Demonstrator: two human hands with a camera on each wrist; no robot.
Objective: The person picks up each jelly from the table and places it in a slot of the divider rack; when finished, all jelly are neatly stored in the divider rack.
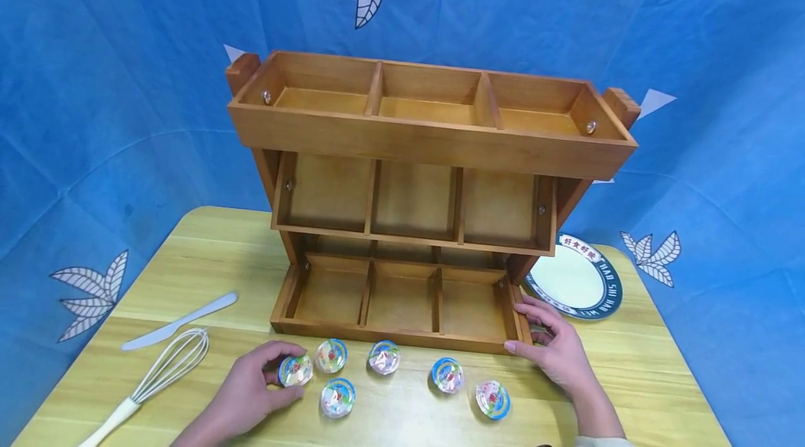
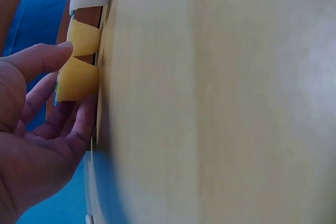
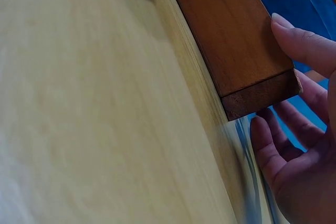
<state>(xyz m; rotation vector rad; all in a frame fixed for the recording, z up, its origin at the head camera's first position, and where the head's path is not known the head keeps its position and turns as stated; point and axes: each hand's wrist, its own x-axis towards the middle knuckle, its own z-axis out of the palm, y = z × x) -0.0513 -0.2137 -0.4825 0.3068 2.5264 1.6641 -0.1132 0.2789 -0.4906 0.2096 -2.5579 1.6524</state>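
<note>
My left hand (image 1: 247, 391) has its thumb and fingers around the leftmost jelly cup (image 1: 295, 370), a small cup with a printed, blue-edged lid. Seen from the left wrist, this jelly cup (image 2: 77, 80) is yellow and sits low by the tabletop, between thumb and fingers. Other jelly cups stand close by, one (image 1: 331, 355) just behind and one (image 1: 337, 398) to the right. On the other side, my right hand (image 1: 556, 346) holds the front right corner of a wooden tiered rack (image 1: 402, 339). Its thumb (image 3: 299, 40) lies against the wood, with the fingers beyond the end.
The rack's three tiers are divided into compartments; its top tier (image 1: 434, 140) overhangs the lower ones. More jelly cups (image 1: 448, 375) stand before it. A whisk (image 1: 160, 380) and a pale knife (image 1: 182, 321) lie left, and an oval plate (image 1: 575, 279) sits at right. Blue cloth hangs behind.
</note>
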